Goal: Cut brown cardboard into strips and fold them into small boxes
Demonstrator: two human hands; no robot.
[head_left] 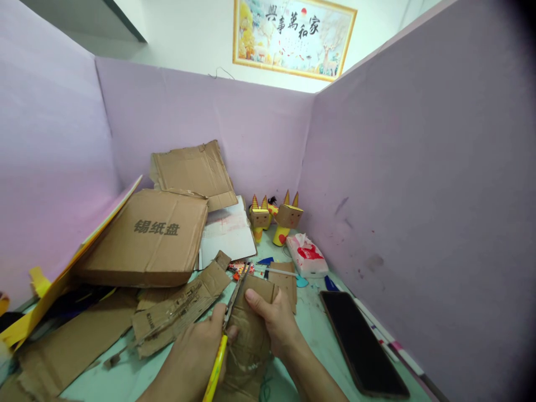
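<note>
We see a pale green tabletop (315, 330) enclosed by lilac panels. The left panel (54, 123) rises beyond the tabletop's left edge, the back panel (201, 111) spans the far edge, and the right panel (410, 156) follows the right edge, its lower part marked with dark smudges (374, 261). Back and right panels meet in a seam above the far right corner. Over the far edge, we note a thin wire (224, 71) curling atop the back panel and, beyond, a white wall (188, 33) bearing a gold-framed picture (293, 44) with dark Chinese characters. We observe soft light, the left panel appearing brighter than the right.
</note>
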